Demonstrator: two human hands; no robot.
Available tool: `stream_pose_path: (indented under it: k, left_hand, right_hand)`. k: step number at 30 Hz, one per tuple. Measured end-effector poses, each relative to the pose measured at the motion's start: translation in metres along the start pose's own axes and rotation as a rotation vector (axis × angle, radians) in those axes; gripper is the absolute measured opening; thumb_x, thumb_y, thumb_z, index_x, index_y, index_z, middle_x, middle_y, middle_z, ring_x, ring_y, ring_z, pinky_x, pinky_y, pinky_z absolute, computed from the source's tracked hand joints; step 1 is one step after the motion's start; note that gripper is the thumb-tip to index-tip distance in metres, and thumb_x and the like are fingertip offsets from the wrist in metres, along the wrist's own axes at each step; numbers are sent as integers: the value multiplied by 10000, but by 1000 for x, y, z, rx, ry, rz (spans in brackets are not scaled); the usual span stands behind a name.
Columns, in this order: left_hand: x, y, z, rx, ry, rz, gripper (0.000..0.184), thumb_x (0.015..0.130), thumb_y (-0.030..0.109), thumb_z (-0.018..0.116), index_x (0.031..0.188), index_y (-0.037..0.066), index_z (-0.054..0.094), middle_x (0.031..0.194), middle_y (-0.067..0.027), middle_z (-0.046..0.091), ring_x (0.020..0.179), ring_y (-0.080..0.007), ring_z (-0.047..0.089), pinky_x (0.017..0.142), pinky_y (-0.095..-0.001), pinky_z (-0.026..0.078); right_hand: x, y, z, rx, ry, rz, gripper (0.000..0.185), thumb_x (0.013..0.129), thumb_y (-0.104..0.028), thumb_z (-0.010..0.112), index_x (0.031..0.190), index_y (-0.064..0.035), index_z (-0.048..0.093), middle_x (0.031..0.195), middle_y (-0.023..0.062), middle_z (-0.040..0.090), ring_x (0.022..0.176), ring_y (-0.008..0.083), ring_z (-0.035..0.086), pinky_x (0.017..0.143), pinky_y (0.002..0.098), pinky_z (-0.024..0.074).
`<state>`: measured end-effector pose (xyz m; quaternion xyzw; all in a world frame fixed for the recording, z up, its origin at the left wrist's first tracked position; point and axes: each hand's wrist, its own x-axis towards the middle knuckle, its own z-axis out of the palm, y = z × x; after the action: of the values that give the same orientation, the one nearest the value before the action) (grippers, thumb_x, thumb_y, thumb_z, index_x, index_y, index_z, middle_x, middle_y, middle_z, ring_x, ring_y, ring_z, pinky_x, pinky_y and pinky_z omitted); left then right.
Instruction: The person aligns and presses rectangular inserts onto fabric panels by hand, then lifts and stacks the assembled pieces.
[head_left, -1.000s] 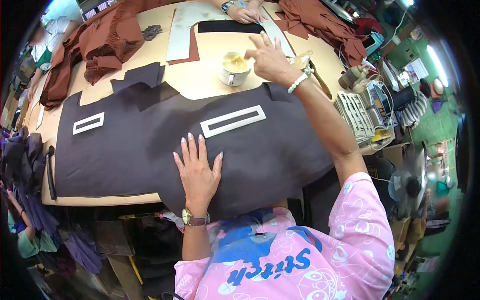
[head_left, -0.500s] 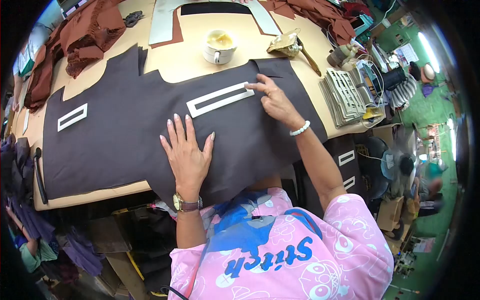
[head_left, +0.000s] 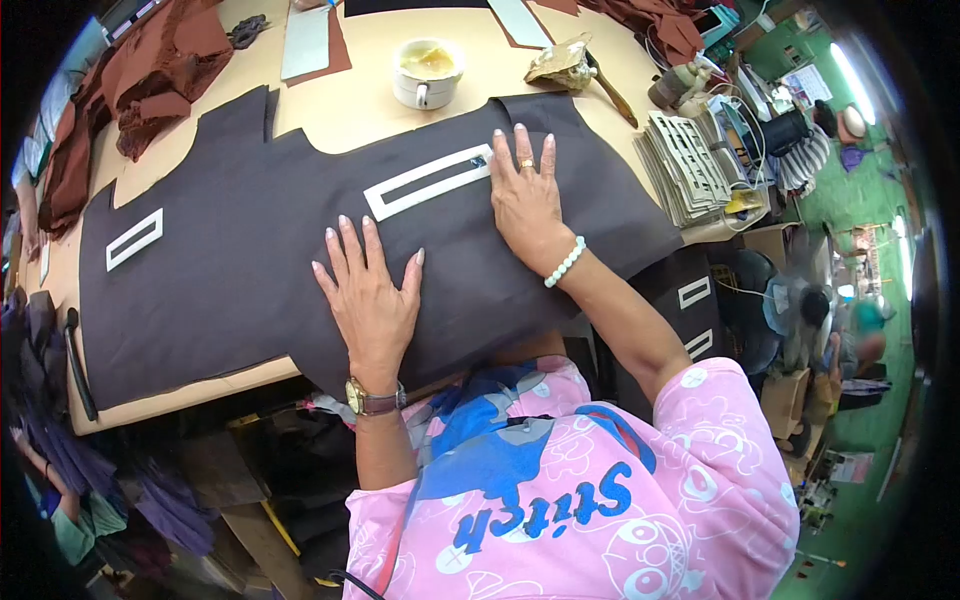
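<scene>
A large dark leather-like sheet [head_left: 250, 270] lies across the table and hangs over its near edge. My left hand [head_left: 370, 300] rests flat on it, fingers spread, just below a long white rectangular frame [head_left: 415, 197]. My right hand [head_left: 528, 205] also lies flat on the sheet, its fingers outstretched at the right end of that frame. I cannot tell whether the index finger touches it. Inside the frame's right end shows a small shiny dark patch. A shorter white frame [head_left: 135, 240] sits on the sheet's left part.
Behind the sheet stand a white cup [head_left: 425, 88] of yellowish paste and a brush [head_left: 612, 95] beside a crumpled lump [head_left: 560, 62]. Slotted templates [head_left: 680, 175] are stacked at right. Brown pieces [head_left: 175, 75] are heaped at left, near a black-handled tool [head_left: 78, 365].
My right hand has gone from pinched fingers at the long frame's right end to lying flat there. My left hand has stayed flat on the sheet.
</scene>
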<state>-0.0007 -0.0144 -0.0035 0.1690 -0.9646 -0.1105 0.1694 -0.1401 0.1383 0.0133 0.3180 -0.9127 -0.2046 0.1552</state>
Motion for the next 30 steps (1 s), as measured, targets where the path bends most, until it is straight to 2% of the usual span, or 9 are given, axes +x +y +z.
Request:
stream_pose_path:
  k: [6, 15, 18, 24, 25, 30]
  left_hand:
    - [-2, -1, 1, -14, 0, 3, 640, 881, 452, 511, 1324, -1, 419, 1396, -228, 354, 1321, -362, 291, 1059, -541, 208]
    - [-2, -1, 1, -28, 4, 6, 642, 879, 443, 520, 1326, -4, 412, 1399, -232, 348, 1318, -369, 292, 1059, -543, 205]
    - [-2, -2, 1, -42, 2, 7, 642, 879, 435, 524, 1326, -11, 410, 1397, -236, 348, 1317, -372, 292, 1059, -543, 204]
    - [-2, -3, 1, -68, 7, 7, 648, 882, 430, 523, 1330, -21, 398, 1398, -239, 345, 1318, -375, 288, 1061, -541, 201]
    - [-2, -3, 1, -72, 8, 7, 649, 883, 430, 521, 1333, -21, 395, 1400, -241, 341, 1319, -376, 286, 1062, -540, 199]
    - [-3, -7, 4, -125, 19, -10, 653, 890, 413, 520, 1352, -20, 360, 1414, -246, 311, 1325, -380, 274, 1067, -536, 196]
  right_hand:
    - [-1, 8, -2, 27, -4, -14, 388, 859, -135, 453, 1217, 4, 509, 1423, 145, 296, 1336, 368, 242, 1070, 597, 143]
    - [16, 20, 5, -152, -139, -74, 557, 868, -150, 450, 1409, -138, 317, 1469, 112, 233, 1357, 357, 201, 1091, 570, 103]
    - [14, 22, 3, -207, -159, -113, 556, 904, -214, 411, 1434, -136, 263, 1483, 110, 216, 1363, 369, 183, 1093, 568, 82]
    - [11, 12, -5, -223, -151, -169, 561, 907, -229, 410, 1437, -133, 254, 1483, 101, 220, 1361, 367, 185, 1092, 572, 84]
    - [10, 10, -5, -180, -104, -171, 570, 878, -184, 442, 1422, -127, 284, 1465, 105, 251, 1351, 352, 211, 1093, 562, 99]
    - [11, -9, -10, -162, -86, -185, 557, 874, -180, 440, 1411, -117, 306, 1455, 109, 266, 1346, 351, 220, 1089, 568, 108]
